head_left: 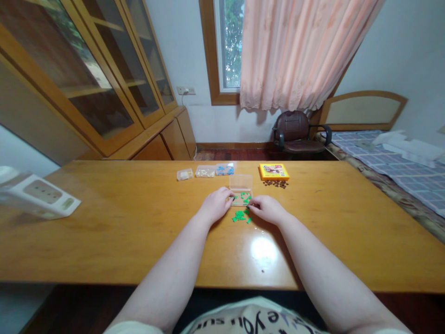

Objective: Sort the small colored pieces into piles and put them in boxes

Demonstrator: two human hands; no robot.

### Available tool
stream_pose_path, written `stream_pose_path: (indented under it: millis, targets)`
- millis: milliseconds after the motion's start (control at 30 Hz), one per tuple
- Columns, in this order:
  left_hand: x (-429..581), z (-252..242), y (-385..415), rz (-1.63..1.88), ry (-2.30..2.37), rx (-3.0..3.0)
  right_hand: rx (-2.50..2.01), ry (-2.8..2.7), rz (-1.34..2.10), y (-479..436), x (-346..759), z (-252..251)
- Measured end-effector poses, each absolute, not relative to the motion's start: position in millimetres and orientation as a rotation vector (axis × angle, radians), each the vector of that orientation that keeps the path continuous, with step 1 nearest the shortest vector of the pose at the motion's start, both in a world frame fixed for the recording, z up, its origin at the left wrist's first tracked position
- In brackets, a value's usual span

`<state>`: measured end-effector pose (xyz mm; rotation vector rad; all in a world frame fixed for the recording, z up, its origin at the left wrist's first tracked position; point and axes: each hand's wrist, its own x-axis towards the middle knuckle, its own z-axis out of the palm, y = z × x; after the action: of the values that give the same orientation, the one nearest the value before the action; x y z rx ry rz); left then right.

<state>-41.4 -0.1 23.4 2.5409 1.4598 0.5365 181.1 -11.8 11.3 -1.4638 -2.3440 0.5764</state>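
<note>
An open clear plastic box [239, 204] lies in front of me, its lid [241, 182] raised at the far side and several small green pieces [246, 201] inside. A loose pile of green pieces [239, 216] is on the table just nearer to me. My left hand [218, 204] is closed at the box's left edge, fingertips against it. My right hand [267, 208] has its fingers pinched together by the box's near right corner, close to the pile. Whatever lies between those fingertips is too small to make out.
Farther back on the wooden table [139, 232] stand a small clear box [184, 174], a box of cream pieces [205, 171] and one of blue pieces [225, 170]. Brown pieces [276, 184] lie before a yellow package [273, 171]. A white appliance [40, 195] is at far left.
</note>
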Motion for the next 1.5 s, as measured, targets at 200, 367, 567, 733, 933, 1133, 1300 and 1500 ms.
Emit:
stream_pose_path:
  millis: [200,367,567,733,933,1133,1300,1500]
  targets:
    - [-43,20,0,0.44,1.381,2.574,-1.475,-2.395,0.641,-11,183,11]
    - [-41,18,-2,0.218,1.213,2.609,-1.518,-2.421,0.653,-12,182,10]
    - [-38,17,-3,0.116,1.221,2.614,-1.551,-2.43,0.64,-12,178,10]
    - [-37,17,-3,0.144,1.246,2.602,-1.539,-2.431,0.602,-13,177,10]
    - [-37,18,-2,0.127,1.282,2.559,-1.512,-2.428,0.6,-11,179,8]
    - [-39,17,-2,0.121,1.321,2.553,-1.466,-2.361,0.602,-9,183,7]
    - [-40,20,-3,0.103,1.368,2.551,-1.53,-2.081,0.481,-3,183,2]
    - [-39,19,-2,0.084,1.386,2.545,-1.511,-2.159,0.552,-6,183,4]
